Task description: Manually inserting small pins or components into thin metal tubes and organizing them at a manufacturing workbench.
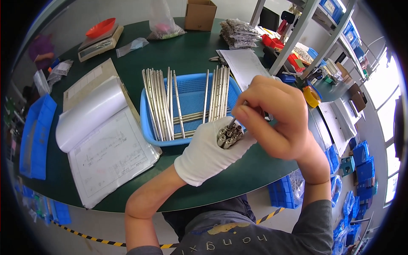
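Note:
My left hand, in a white glove, is wrapped round a bundle of metal tubes whose open round ends face up. Above it my bare right hand pinches a thin metal rod between thumb and forefinger. The rod's lower end meets the tube ends; whether it sits inside one I cannot tell. Beyond my hands stands a blue plastic basket. Long silvery tubes lean in it, one group at the left and another at the right, with a few lying across the bottom.
Left of the basket lies an open folder of drawings. A blue bin stands at the far left. Toward the back are a scale with a red tray, a plastic bag, a cardboard box and stacked bags. Shelving posts rise at right.

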A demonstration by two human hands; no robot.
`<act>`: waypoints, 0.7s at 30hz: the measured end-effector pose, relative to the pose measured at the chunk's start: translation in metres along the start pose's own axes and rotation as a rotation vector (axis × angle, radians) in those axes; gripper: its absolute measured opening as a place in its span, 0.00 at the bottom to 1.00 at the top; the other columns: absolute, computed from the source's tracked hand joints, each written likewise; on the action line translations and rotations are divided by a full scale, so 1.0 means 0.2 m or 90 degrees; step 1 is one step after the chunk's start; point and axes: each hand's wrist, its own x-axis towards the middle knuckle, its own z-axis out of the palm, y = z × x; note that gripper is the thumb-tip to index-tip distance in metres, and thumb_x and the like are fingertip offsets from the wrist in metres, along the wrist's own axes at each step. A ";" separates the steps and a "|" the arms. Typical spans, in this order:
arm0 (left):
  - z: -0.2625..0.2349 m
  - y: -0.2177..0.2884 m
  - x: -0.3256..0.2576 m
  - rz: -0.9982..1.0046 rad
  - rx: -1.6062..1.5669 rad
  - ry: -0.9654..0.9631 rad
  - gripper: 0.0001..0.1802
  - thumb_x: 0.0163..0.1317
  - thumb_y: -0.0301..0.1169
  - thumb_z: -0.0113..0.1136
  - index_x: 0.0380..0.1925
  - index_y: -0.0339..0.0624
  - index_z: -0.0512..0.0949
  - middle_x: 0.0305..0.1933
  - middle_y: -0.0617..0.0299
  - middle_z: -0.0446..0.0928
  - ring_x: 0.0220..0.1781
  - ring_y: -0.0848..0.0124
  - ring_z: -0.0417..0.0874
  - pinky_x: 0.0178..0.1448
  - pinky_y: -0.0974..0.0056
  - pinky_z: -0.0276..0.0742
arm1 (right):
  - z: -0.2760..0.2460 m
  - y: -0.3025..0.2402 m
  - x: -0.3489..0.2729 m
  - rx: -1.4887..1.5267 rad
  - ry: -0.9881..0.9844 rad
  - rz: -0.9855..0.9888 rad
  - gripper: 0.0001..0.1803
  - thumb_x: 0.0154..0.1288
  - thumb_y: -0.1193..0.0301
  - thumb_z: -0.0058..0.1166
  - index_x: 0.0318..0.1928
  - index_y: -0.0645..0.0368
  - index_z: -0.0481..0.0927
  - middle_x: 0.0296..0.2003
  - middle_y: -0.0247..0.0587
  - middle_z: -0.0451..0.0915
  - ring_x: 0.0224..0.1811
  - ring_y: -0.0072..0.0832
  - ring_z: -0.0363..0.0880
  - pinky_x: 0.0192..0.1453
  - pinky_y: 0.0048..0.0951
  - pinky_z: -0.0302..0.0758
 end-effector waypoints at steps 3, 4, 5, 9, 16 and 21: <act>-0.01 0.00 -0.01 -0.011 0.007 -0.008 0.13 0.54 0.34 0.66 0.30 0.35 0.76 0.20 0.61 0.74 0.21 0.74 0.70 0.29 0.68 0.69 | -0.01 0.02 0.04 -0.010 -0.048 -0.049 0.01 0.51 0.79 0.54 0.27 0.63 0.77 0.18 0.35 0.67 0.18 0.25 0.64 0.21 0.25 0.58; -0.01 0.00 -0.01 0.006 -0.009 -0.009 0.13 0.54 0.34 0.65 0.30 0.36 0.76 0.20 0.60 0.74 0.21 0.72 0.71 0.29 0.68 0.70 | -0.01 0.01 0.04 -0.010 -0.048 -0.049 0.01 0.51 0.79 0.54 0.27 0.63 0.77 0.18 0.35 0.67 0.18 0.25 0.64 0.21 0.25 0.58; 0.00 -0.01 -0.01 0.007 -0.009 -0.010 0.13 0.54 0.34 0.65 0.30 0.36 0.76 0.20 0.60 0.74 0.21 0.72 0.71 0.29 0.68 0.70 | 0.00 0.00 0.02 -0.001 -0.039 -0.052 0.01 0.51 0.79 0.54 0.27 0.64 0.77 0.18 0.36 0.67 0.17 0.25 0.65 0.21 0.26 0.58; 0.00 -0.02 0.00 0.073 -0.014 0.022 0.13 0.54 0.34 0.65 0.32 0.36 0.76 0.22 0.61 0.75 0.23 0.74 0.74 0.30 0.68 0.71 | 0.02 0.04 -0.01 0.003 -0.017 -0.057 0.04 0.50 0.77 0.56 0.26 0.62 0.75 0.17 0.39 0.69 0.17 0.34 0.69 0.18 0.30 0.63; -0.02 0.03 0.00 -0.046 0.005 -0.037 0.12 0.56 0.34 0.63 0.32 0.36 0.76 0.22 0.64 0.75 0.24 0.78 0.71 0.30 0.69 0.70 | 0.01 -0.01 0.01 -0.010 0.030 -0.041 0.01 0.51 0.79 0.53 0.25 0.64 0.77 0.17 0.36 0.67 0.17 0.26 0.65 0.21 0.26 0.59; -0.01 0.01 0.00 0.015 -0.027 -0.016 0.11 0.56 0.33 0.63 0.32 0.36 0.76 0.22 0.64 0.74 0.24 0.78 0.70 0.30 0.69 0.69 | 0.00 -0.02 -0.01 0.007 -0.004 -0.007 0.02 0.51 0.78 0.53 0.25 0.63 0.77 0.17 0.36 0.67 0.17 0.27 0.65 0.21 0.26 0.58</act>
